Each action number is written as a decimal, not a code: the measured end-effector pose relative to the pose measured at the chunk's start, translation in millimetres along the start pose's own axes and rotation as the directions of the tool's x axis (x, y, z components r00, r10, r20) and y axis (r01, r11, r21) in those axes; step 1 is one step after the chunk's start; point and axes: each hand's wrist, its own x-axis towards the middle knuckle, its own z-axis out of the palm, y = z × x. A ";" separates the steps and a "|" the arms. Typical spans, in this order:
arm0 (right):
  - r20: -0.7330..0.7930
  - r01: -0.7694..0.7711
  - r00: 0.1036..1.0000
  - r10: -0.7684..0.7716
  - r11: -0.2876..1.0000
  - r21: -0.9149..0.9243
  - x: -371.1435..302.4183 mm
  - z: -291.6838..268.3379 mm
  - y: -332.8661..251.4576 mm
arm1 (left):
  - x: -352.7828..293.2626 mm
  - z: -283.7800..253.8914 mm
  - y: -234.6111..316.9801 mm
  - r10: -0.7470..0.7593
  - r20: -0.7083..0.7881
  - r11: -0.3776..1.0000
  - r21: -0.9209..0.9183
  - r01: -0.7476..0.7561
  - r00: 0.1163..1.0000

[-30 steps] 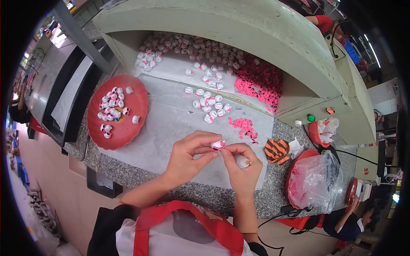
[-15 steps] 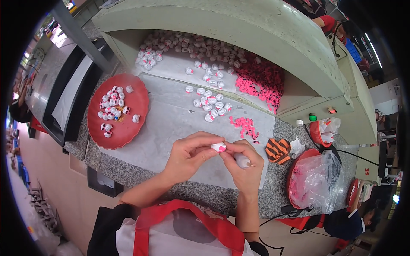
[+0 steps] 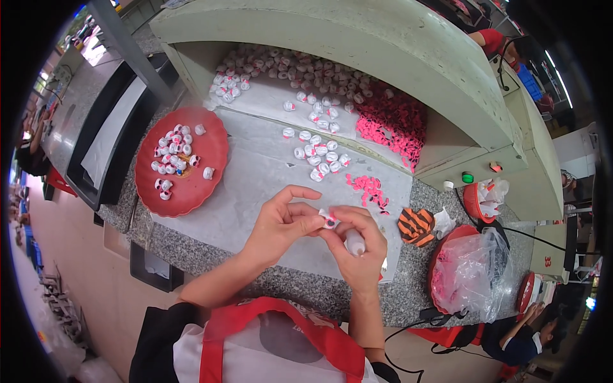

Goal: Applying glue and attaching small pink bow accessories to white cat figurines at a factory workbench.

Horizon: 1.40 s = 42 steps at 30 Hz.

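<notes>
Between my two hands, over the white paper, is a small rounded white piece (image 3: 329,221) with pink and a dark round spot on it. My left hand (image 3: 276,225) pinches its left side with the thumb, the index finger lifted off. From the other side, the thumb and index finger of my right hand (image 3: 357,250) grip the same piece. A small white squeeze bottle (image 3: 355,242) is tucked in my right palm. Ahead lie several similar white pieces (image 3: 317,151) and a scatter of small pink cut-outs (image 3: 368,190).
A red scalloped plate (image 3: 211,163) with white pieces stands left. Beyond the paper sheet (image 3: 249,172), a pale cabinet (image 3: 357,45) overhangs heaps of white pieces and pink cut-outs (image 3: 389,127). Right are an orange-and-black striped bundle (image 3: 416,226) and a clear plastic bag (image 3: 482,271). A person sits at the far right.
The white piece has been turned between my fingers, and its dark spot now shows. My left index finger has lifted away. The bottle in my right hand has tilted slightly.
</notes>
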 end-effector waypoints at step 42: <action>-0.022 -0.251 0.965 0.261 0.945 0.212 -17.6 10.5 43.6 | 103.4 -71.3 -28.9 0.584 0.211 -0.222 0.970 -0.096 0.784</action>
